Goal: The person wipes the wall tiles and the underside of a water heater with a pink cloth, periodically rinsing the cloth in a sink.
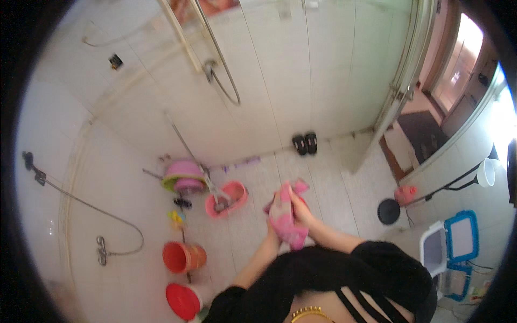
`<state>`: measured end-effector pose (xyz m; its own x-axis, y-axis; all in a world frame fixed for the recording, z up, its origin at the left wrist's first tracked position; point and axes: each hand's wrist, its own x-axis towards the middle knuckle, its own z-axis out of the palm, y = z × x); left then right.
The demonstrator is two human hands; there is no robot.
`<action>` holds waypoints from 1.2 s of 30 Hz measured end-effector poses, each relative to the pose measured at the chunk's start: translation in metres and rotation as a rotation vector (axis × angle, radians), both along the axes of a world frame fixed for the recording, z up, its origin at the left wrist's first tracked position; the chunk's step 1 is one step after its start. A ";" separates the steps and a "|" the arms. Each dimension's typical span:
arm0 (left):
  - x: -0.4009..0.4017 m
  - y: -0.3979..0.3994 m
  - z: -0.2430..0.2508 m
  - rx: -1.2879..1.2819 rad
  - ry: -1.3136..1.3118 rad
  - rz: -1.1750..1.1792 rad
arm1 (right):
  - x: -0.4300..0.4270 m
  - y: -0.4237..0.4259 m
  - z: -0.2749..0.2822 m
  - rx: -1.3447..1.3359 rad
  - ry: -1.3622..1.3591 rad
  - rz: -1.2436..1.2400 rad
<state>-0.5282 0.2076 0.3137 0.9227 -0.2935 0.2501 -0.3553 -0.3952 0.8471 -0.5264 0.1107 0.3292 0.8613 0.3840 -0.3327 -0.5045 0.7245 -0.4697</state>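
In front of my torso I hold a crumpled pink cloth [280, 220] with paler patches, its loose ends sticking out above and below my fingers. My right hand [301, 209] grips it from the right side, fingers pointing up along the fabric. On the other side is my left hand [273, 231], partly covered by the cloth, so its fingers are hard to make out. A small red patch [303, 201] shows beside my right hand; blur hides what it is. Both hands are above the tiled floor [254, 234].
A pink basin [241, 193] with a mop [210, 183] in it stands ahead-left, near stacked basins [183, 169]. An orange bucket [183, 257] and a red-lidded bucket [182, 302] line the left wall. Black slippers [305, 143] lie ahead. Right are a black round container [389, 211] and an open blue-framed lid [462, 236].
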 end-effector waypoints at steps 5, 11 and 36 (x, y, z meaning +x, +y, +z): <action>-0.014 -0.046 -0.087 -0.759 0.898 0.217 | -0.002 -0.036 -0.099 -0.194 0.159 -0.153; -0.013 -0.095 -0.034 -0.070 0.497 -0.182 | -0.020 -0.097 -0.135 -0.194 0.290 -0.275; 0.050 0.037 0.243 -0.567 -0.239 -1.483 | 0.048 -0.283 0.236 -0.067 -1.593 0.900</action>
<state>-0.4777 0.2450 0.5566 -0.1527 -0.6742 0.7226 -0.2597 0.7328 0.6289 -0.4787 -0.1722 0.5651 -0.0998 0.8774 0.4693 0.2190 0.4794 -0.8498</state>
